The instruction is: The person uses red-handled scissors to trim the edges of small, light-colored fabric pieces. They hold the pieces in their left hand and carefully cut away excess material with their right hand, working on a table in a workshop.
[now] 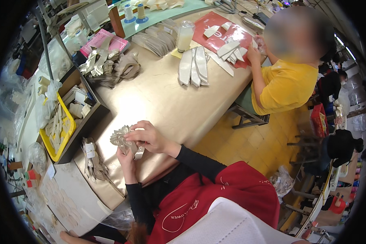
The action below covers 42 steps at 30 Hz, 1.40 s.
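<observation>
A fanned bunch of small grey-beige cut pieces (120,137), some with holes, is held just above the near edge of the table. My left hand (127,162) grips the bunch from below, thumb up against it. Over its top bends my right hand (149,137), fingers curled onto the pieces; its fingertips partly hide them. Left of my hands lies a tied bundle of similar strips (92,160) with a white label around it.
A yellow tray (71,132) of strips stands inside a dark wooden box at left. Farther back are stacked pieces (126,66), a jar (186,32), pale curved panels (194,67) and a red sheet (213,26). A person in yellow (288,83) sits across at right, handling pieces.
</observation>
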Tool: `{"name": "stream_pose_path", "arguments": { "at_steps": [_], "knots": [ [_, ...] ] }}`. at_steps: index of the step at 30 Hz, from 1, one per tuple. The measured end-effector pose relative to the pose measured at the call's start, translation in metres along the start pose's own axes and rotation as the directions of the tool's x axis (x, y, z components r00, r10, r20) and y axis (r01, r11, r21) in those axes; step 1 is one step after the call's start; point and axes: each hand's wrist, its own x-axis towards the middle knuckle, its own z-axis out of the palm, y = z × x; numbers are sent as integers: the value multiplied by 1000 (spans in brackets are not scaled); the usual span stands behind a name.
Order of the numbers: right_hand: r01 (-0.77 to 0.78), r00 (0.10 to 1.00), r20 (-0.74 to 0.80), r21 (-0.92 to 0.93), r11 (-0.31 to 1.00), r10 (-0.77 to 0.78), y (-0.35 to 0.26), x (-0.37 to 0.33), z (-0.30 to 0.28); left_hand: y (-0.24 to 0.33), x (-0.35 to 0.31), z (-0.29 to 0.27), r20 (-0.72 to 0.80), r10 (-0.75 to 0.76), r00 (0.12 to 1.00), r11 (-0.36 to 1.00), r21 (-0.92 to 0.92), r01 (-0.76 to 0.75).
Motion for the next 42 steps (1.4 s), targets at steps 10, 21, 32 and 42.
{"name": "stream_pose_path", "arguments": {
  "at_steps": [10,21,32,42],
  "knots": [
    [58,997,41,99,993,-62,3,-8,-2,14,2,9,-35,-62,997,998,16,63],
    [176,973,158,-38,984,-168,-8,-8,4,6,-4,13,28,107,994,983,147,-110],
    [143,983,83,209,967,-163,-29,-32,-2,10,-3,13,8,-26,1000,994,-102,27],
    [-207,977,92,187,960,192,-51,-64,7,22,1,15,16,-119,993,992,-47,120]
  ]
}}
